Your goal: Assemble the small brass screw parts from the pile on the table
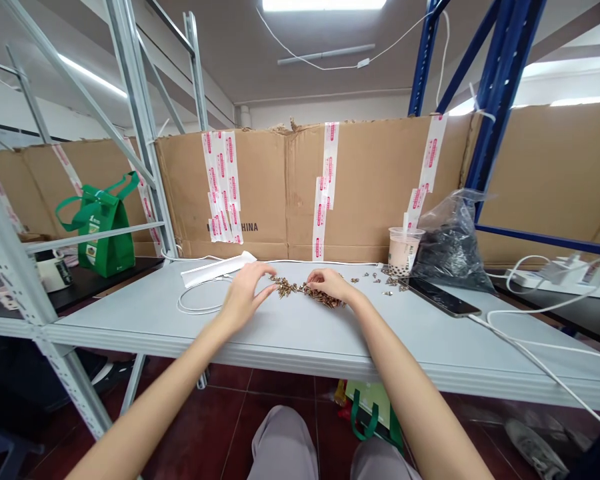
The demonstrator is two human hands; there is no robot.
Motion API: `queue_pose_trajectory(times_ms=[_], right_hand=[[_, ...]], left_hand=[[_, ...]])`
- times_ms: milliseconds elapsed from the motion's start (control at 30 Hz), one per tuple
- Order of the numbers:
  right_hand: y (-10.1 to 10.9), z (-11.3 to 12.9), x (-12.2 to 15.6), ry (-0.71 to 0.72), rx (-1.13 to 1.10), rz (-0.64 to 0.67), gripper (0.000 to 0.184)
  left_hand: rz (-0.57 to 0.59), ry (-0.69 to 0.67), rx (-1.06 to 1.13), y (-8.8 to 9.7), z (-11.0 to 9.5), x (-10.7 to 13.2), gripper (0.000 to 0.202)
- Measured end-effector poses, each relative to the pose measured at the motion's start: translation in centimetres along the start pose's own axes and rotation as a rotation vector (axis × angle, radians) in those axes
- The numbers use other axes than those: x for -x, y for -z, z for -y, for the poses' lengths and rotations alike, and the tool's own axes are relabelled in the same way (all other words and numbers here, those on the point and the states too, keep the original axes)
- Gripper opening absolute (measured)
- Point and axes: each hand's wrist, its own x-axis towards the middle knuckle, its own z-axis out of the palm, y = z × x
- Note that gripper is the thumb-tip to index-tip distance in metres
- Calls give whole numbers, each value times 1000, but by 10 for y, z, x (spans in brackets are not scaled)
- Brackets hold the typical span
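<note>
A small heap of little brown metal parts (300,291) lies on the grey shelf top (290,327) in front of me. My left hand (245,293) rests at the heap's left end, fingers stretched and spread toward it, holding nothing that I can see. My right hand (333,283) lies on the heap's right side, fingers curled down over the parts. More loose parts (380,279) are scattered to the right of the heap.
A plastic cup with a drink (404,250), a dark plastic bag (447,243) and a phone (440,297) on a white cable stand at the right. A white cable (195,303) and white strip lie left. Cardboard walls the back. A green bag (105,230) sits far left.
</note>
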Motion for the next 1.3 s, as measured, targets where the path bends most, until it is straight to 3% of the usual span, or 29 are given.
queue_pose_trajectory(times_ms=[67,133,233,367,633,800,933,1033,1133,1300], right_hand=[[-1,1,0,1,0,1,12],[-2,0,0,9,-5,-5,13],[-3,-3,-1,18,-31,0,13],[-5,-7,-2,21,-34,4,12],[-8,-10,-5,27,-79,11,12],[-8,-9,-5,70,-158,-66,11],[-6,-5,-5,87,-329,-180,12],[-3,-5,-5,59,-409,-277,13],[-2,-9,-6,45,-375,-352,12],[-6,-17,-9,71,-357,-349,13]], left_hand=[[265,-38,51,-12,25,-18,20],[407,28,78,-27,55,-34,23],[447,106,103,-49,90,-46,28],[469,125,155,-65,104,-48,22],[434,32,93,-63,89,-53,19],[294,195,251,-66,69,-73,21],[118,318,549,-90,41,-101,26],[102,331,763,-115,21,-114,26],[93,353,846,-129,10,-111,26],[71,456,860,-122,5,-90,30]])
